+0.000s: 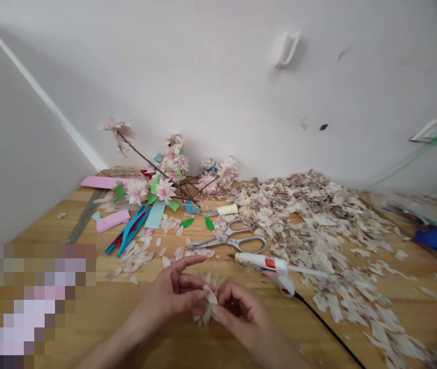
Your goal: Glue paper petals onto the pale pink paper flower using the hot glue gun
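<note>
Pinching a petal cluster together
My left hand (172, 293) and right hand (238, 312) both grip the cluster (205, 306) between them; finished flowers (164, 189) lie ahead, with a big heap of loose petals (311, 230) left beside the scissors (228, 238).

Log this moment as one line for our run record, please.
left hand: holds petal cluster | right hand: pinches same cluster | nearby: hot glue gun, scissors

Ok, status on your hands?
Right hand pinching a pale petal flower; left hand against it. Hot glue gun and scissors lying beyond, apart from both hands.
</note>
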`<state>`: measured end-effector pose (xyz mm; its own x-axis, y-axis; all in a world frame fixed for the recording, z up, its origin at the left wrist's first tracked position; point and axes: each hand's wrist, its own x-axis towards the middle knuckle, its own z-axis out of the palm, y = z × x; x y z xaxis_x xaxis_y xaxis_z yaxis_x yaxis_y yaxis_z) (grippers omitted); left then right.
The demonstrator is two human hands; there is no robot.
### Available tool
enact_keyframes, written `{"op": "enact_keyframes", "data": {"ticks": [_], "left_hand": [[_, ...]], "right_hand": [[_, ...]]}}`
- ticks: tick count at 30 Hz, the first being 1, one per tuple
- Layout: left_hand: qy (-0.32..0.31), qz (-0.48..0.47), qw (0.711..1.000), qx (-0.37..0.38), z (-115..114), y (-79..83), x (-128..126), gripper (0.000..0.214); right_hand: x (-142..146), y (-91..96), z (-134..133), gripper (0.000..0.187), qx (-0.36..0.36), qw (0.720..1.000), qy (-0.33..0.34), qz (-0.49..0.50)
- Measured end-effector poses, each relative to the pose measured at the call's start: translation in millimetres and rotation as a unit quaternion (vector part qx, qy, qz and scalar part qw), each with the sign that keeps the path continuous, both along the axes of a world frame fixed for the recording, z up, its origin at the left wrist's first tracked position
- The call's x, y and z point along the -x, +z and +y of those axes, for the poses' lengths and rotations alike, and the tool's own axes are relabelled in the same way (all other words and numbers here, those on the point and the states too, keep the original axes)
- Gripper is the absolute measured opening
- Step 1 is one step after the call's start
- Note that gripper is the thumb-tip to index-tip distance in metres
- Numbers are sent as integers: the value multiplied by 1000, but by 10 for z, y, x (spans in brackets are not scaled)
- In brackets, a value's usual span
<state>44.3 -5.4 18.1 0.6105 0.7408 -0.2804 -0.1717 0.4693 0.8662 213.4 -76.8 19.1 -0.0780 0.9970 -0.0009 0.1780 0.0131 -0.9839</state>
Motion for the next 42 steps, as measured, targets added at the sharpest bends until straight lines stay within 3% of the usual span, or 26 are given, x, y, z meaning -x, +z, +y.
{"op": "enact_keyframes", "data": {"ticks": [10, 16, 23, 27, 30, 34, 38, 40, 42], "left_hand": [[26, 28, 999, 8, -39, 21, -30, 78], [52, -2, 999, 11, -112, 95, -118, 77], [181, -75, 980, 42, -309, 188, -353, 60], [237, -99, 966, -4, -315, 173, -354, 55], [280, -85, 955, -50, -230, 157, -296, 48], [262, -32, 960, -96, -93, 177, -199, 48], [194, 40, 975, -102, -10, 228, -94, 62], [175, 64, 976, -109, 14, 233, -52, 68], [173, 75, 974, -128, 30, 217, -29, 69]], "right_hand": [[9, 36, -1, 42, 4, 1000, 1, -6], [56, 23, -24, 37, -21, 997, -67, 20], [142, 1, -12, 32, -33, 991, -123, 32], [125, 112, -15, 22, -34, 994, -100, -7], [-45, 286, -78, 16, -25, 992, -64, -104], [-561, 469, -280, 19, 14, 945, 24, -325], [-1127, 461, -441, 30, 83, 881, -22, -466], [-1297, 423, -423, 31, 112, 841, -66, -526], [-1375, 378, -335, 26, 97, 820, -88, -557]]}}
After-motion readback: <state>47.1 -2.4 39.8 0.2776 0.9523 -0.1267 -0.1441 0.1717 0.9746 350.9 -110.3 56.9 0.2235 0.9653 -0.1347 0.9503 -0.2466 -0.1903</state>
